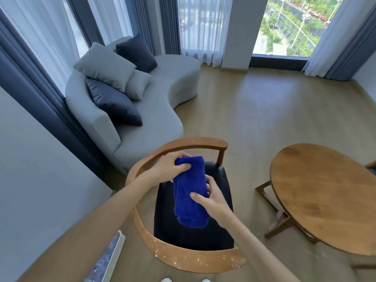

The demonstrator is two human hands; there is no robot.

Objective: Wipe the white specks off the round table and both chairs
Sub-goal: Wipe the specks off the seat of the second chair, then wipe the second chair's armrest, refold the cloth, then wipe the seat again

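Chair point(189, 259) right below me, white specks point(205, 261) all over near wooden rail. Blue cloth point(190, 190) held over dark seat — left hand point(168, 169) fingers curled on top end, right hand point(213, 202) pinching middle. Risk, I reckon: bunched cloth just scatters specks onto seat or floor. Round bench point(325, 198) at right looks clean.

Wood-look floor point(254, 110) is carrying everything here: the round table point(325, 198) is standing on its crossed legs at right, the chair point(183, 259) with white specks is sitting just left of it, and a curvy grey sofa point(162, 110) is sitting behind.
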